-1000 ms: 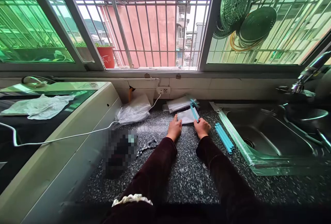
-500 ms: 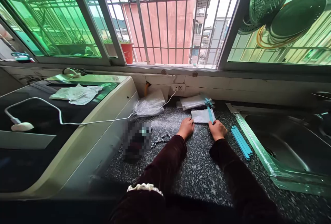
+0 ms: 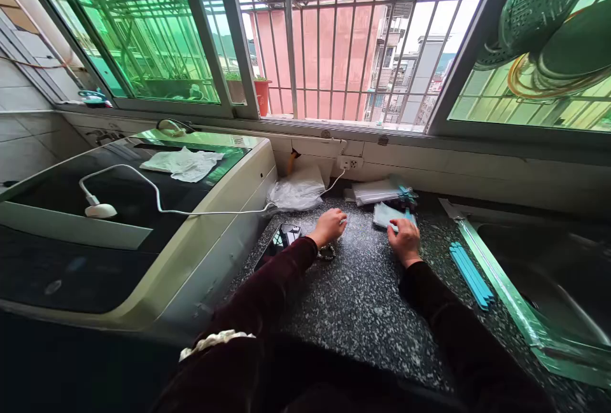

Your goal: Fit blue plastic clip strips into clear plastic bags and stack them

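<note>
Reaching over the speckled counter (image 3: pixel 353 298), the right hand (image 3: pixel 405 241) lay at the near right side of the small clear packet (image 3: pixel 383 214), fingers bent and partly closed over its near edge. Whether they pinched the plastic could not be told, as the hand hid the contact. A turquoise strip (image 3: pixel 409 214) showed at the right end of the small clear packet. To the left of that packet, well apart from it, was the left hand (image 3: pixel 328 227), half closed with its fingers curled; nothing large was in it, and whether its fingertips held something small could not be told.

Just behind the small clear packet were larger clear bags (image 3: pixel 375 191), with more turquoise pieces (image 3: pixel 405 194) at their right end. To its right and nearer the person lay a row of loose turquoise strips (image 3: pixel 470 276), side by side, and farther right was the sink (image 3: pixel 548 286). To its left, past the left hand, were a crumpled clear bag (image 3: pixel 296 190) and, nearer the person, a dark phone (image 3: pixel 279 241) partly hidden by the left sleeve (image 3: pixel 272 282). Beads (image 3: pixel 327 252) lay left of the packet, beside the left wrist. Behind the packet and to its left, a white cable (image 3: pixel 229 212) ran from a wall socket (image 3: pixel 350 162).
</note>
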Demonstrator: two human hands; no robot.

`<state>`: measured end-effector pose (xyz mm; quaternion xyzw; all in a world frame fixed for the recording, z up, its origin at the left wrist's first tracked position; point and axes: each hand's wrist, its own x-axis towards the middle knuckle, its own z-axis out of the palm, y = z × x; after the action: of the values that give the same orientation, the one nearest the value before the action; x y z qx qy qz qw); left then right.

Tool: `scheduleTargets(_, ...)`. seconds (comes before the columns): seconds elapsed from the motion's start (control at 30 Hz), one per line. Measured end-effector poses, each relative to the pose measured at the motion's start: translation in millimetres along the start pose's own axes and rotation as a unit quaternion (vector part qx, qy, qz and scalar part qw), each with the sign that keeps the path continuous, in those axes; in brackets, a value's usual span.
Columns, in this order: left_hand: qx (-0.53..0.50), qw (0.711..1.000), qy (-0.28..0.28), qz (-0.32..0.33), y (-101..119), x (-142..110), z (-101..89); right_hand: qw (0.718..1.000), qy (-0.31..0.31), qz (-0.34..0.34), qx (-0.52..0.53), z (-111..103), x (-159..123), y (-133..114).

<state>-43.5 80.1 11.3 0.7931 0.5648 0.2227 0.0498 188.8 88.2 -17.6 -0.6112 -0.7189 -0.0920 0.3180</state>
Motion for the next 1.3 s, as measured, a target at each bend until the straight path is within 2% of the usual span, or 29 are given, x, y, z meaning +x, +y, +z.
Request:
scheduleTargets(0.13, 0.050, 0.995, 0.039, -0.073, -45.7, 3.2, -46.4, 0.993, -0.036, -0.107, 0.045, 18.2, 16.1, -50.4)
scheduleTargets(0.23, 0.128, 0.983, 0.027, -0.126, -74.0, -2.1, -67.7, 0.983, -0.068, -0.159, 0.058, 31.6, 29.1, -94.8)
scheduleTargets(0.33, 0.161, 0.976, 0.005, -0.149, -93.0, -8.8, -75.0, 0.973, -0.097, -0.198, 0.064, 45.6, 40.9, -135.1)
scheduleTargets(0.43, 0.180, 0.970, -0.010, -0.161, -102.7, -11.4, -75.5, 0.967, -0.116, -0.220, 0.062, 60.1, 52.7, -168.1)
scheduleTargets(0.53, 0.191, 0.969, -0.011, -0.159, -103.8, -11.2, -76.1, 0.965, -0.121, -0.225, 0.057, 72.2, 63.0, -192.6)
scheduleTargets(0.63, 0.198, 0.969, 0.002, -0.146, -98.3, -12.7, -78.6, 0.968, -0.110, -0.218, 0.054, 78.4, 68.7, -206.5)
scheduleTargets(0.77, 0.196, 0.974, 0.040, -0.105, -84.5, -18.4, -79.5, 0.972, -0.082, -0.212, 0.058, 74.1, 68.5, -205.3)
scheduleTargets(0.93, 0.191, 0.977, 0.071, -0.060, -56.4, -26.7, -74.2, 0.973, -0.052, -0.216, 0.056, 50.0, 62.4, -178.2)
scheduleTargets(1.03, 0.181, 0.980, 0.080, -0.026, -33.4, -35.1, -69.9, 0.973, -0.025, -0.225, 0.055, 28.4, 53.7, -152.6)
scheduleTargets(1.1, 0.173, 0.981, 0.086, 0.002, -17.0, -43.6, -66.0, 0.963, 0.026, -0.262, 0.060, 11.8, 43.4, -133.0)
scheduleTargets(1.2, 0.154, 0.983, 0.089, 0.054, 7.4, -59.8, -56.9, 0.942, 0.088, -0.319, 0.054, -16.3, 20.1, -102.5)
scheduleTargets(1.3, 0.129, 0.980, 0.101, 0.112, 30.4, -77.1, -44.5, 0.931, 0.115, -0.346, 0.030, -46.7, -9.9, -74.3)
